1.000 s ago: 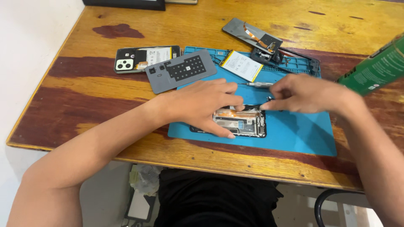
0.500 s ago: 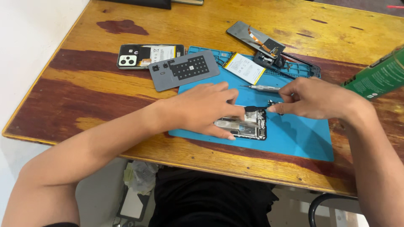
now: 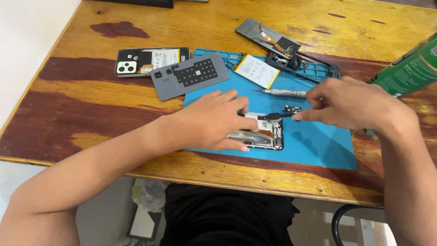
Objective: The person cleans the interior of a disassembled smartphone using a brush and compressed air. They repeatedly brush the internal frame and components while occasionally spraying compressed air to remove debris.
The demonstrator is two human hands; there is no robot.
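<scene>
Phone frame [image 3: 266, 132] under left hand [image 3: 214, 120], right hand [image 3: 350, 102] pinching tool [image 3: 277, 115], blue mat [image 3: 318, 146], wooden table [image 3: 91, 105].

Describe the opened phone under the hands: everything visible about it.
The opened phone lies flat on the blue mat, near the mat's front edge, its back cover off. Dark frame, silvery metal shielding and an orange flex strip show inside. The left hand rests on its left part, covering it and pinning it down. The right hand holds a thin black tool whose tip reaches its top edge. Finer parts are too small to tell.
</scene>
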